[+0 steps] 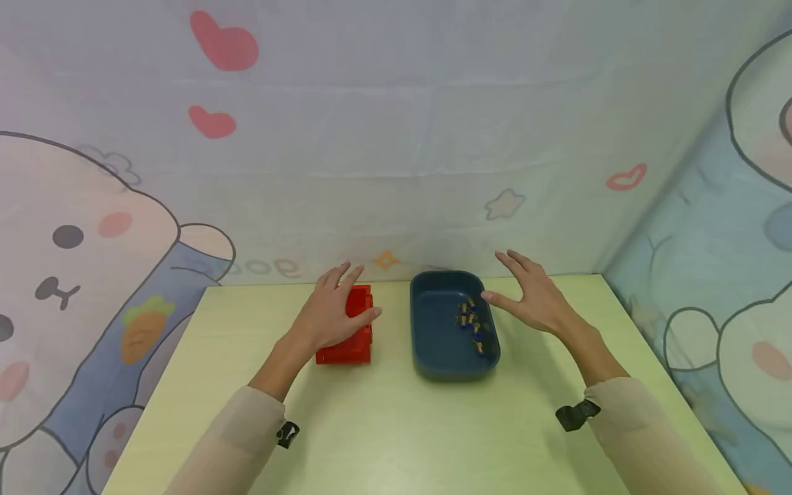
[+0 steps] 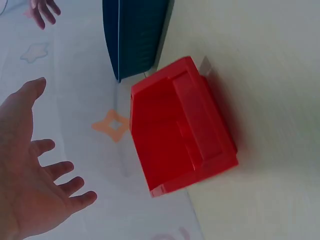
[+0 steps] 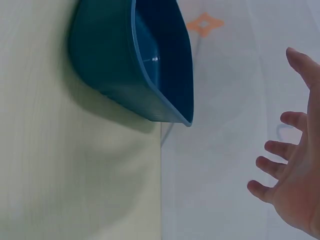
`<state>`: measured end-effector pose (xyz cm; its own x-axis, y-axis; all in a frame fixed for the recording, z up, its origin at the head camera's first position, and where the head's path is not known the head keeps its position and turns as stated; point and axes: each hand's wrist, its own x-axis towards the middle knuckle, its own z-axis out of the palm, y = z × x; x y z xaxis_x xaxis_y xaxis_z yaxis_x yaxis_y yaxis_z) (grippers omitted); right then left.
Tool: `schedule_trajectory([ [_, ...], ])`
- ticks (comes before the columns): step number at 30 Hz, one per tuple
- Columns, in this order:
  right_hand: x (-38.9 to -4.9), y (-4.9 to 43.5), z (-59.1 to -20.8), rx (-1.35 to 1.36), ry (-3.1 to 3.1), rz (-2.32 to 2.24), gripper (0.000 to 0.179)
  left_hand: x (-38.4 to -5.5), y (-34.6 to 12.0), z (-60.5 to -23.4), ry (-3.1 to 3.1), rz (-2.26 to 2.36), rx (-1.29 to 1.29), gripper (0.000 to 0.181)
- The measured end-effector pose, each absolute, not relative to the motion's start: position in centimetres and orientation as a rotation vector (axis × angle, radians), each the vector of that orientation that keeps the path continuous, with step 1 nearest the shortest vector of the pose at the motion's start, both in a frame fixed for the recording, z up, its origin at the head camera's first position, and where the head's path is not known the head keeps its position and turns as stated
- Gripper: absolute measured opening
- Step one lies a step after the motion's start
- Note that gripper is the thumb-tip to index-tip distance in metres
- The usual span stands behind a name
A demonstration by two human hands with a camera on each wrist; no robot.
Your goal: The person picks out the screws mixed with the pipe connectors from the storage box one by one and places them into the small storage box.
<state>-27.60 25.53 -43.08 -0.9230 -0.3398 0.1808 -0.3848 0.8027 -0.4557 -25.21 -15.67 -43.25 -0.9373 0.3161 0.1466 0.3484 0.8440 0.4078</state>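
Note:
My left hand [image 1: 329, 313] hovers over the red plastic bin [image 1: 346, 349], fingers spread and holding nothing. In the left wrist view that red bin [image 2: 167, 130] looks bare inside where its interior shows. To the right stands a dark blue tub [image 1: 442, 347]. Several small brass-coloured pieces with blue parts [image 1: 475, 328] lie along its right side; their exact kind is too small to tell. Above and beside the tub's right rim, my right hand [image 1: 532, 299] is held with fingers apart and nothing in them. The right wrist view shows the blue tub [image 3: 110, 65] apart from that hand.
Both containers stand on a pale yellow-green table [image 1: 396, 433], near its back edge. A light cloth backdrop [image 1: 396, 137] with cartoon prints hangs right behind it and along the right side. A black strap [image 1: 577, 414] sits at the right cuff.

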Motion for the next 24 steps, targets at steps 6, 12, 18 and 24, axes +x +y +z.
schedule_trajectory([
  [6, -27.6, 25.5, -43.7, 0.614, -2.874, 1.026, 0.084, -24.7, -14.0, -44.1, -2.947, -0.807, -0.530, 0.092],
  [12, -27.7, 25.7, -44.8, 0.605, -2.834, 1.228, 0.079, -24.7, -11.9, -44.7, -2.935, -0.907, -0.571, 0.090],
  [18, -27.8, 26.1, -45.6, 0.530, -2.785, 1.430, 0.075, -24.9, -9.8, -44.9, -2.904, -1.011, -0.505, 0.088],
  [24, -27.9, 26.0, -46.4, 0.453, -2.770, 1.557, 0.071, -24.7, -7.5, -45.7, -2.896, -1.055, -0.411, 0.087],
])
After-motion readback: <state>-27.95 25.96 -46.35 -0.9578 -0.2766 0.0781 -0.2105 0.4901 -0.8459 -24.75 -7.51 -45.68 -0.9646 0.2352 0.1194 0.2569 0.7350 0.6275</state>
